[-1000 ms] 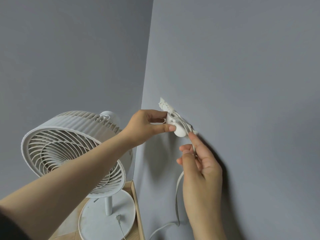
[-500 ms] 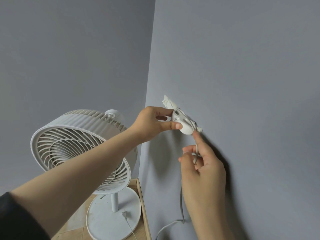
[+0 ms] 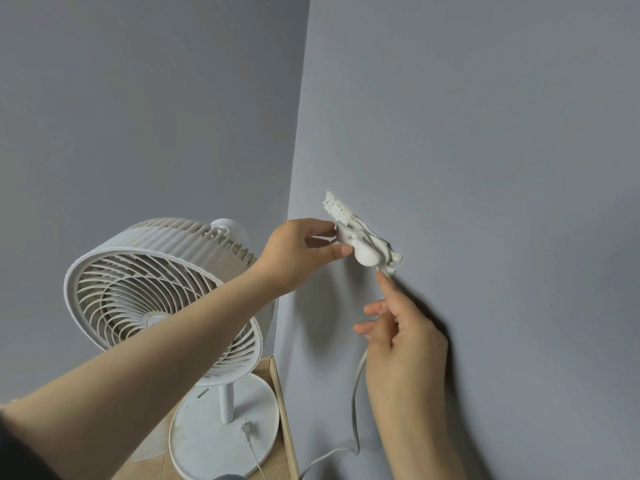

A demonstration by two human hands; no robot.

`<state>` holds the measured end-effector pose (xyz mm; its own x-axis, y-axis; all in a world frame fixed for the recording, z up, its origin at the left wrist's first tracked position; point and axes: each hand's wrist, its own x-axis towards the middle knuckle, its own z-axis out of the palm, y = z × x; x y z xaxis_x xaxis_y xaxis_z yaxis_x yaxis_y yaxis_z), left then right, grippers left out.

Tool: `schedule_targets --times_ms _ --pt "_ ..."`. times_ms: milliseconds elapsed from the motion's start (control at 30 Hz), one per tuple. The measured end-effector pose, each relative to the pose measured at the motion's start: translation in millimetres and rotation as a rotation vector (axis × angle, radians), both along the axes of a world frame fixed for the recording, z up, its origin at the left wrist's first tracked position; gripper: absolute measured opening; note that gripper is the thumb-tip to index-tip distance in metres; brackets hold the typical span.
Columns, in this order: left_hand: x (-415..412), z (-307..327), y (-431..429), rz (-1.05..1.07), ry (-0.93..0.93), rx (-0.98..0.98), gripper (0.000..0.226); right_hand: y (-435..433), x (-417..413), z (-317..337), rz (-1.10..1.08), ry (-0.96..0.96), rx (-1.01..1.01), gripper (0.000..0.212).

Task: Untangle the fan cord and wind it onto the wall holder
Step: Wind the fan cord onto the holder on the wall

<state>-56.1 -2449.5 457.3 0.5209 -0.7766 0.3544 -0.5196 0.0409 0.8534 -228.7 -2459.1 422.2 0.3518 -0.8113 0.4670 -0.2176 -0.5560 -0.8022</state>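
Writing: none readable on the fan or holder.
Left hand: arm stretched to the wall, grip pinching the holder's near edge.
Right hand: below the holder, forefinger raised, grip pinching the cord.
Cord: wound on the holder above that grip, slack hanging below it toward the floor.

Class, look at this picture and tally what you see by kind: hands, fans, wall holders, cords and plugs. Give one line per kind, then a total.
Hands: 2, the left hand and the right hand
Fans: 1, the white fan
Wall holders: 1, the wall holder
Cords: 1, the cord
Plugs: 1, the plug on the fan base
Total: 6
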Motion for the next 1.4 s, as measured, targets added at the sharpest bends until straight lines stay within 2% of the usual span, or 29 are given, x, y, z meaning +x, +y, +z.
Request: schedule_targets --times_ms 167,333,667,900,1033,1100,1233,1400 --pt "-10.8 -18.8 16.1 0.06 0.042 -0.04 0.041 0.0 1.8 -5.8 0.005 0.071 0.006 0.057" --pt "-35.8 -68.8 38.9 -0.026 -0.075 0.062 0.037 -0.4 6.6 -22.2 -0.021 0.079 -0.037 0.06" --pt "-49.5 -149.3 58.3 -0.092 0.22 0.175 0.029 -3.6 8.3 -37.9 0.07 0.055 -0.015 0.064" --pt "-58.2 -162.0 61.6 -0.243 0.434 0.059 0.028 -10.8 22.0 -43.2 0.136 -0.051 0.1 0.063" --pt "-55.9 -162.8 62.1 -0.211 0.552 -0.024 0.012 -12.1 27.3 -48.5 0.17 -0.074 0.109 0.061" --pt "-50.5 -163.4 63.3 -0.157 0.593 -0.057 0.013 -10.9 26.7 -49.4 0.183 -0.052 0.049 0.06" --pt "-41.0 -163.7 67.4 -0.07 0.581 -0.057 0.013 -6.6 19.6 -45.4 0.072 0.037 -0.226 0.05" --pt "-36.8 -172.6 73.3 0.004 0.613 -0.067 0.018 -0.1 13.7 -30.9 0.085 0.158 -0.374 0.032"
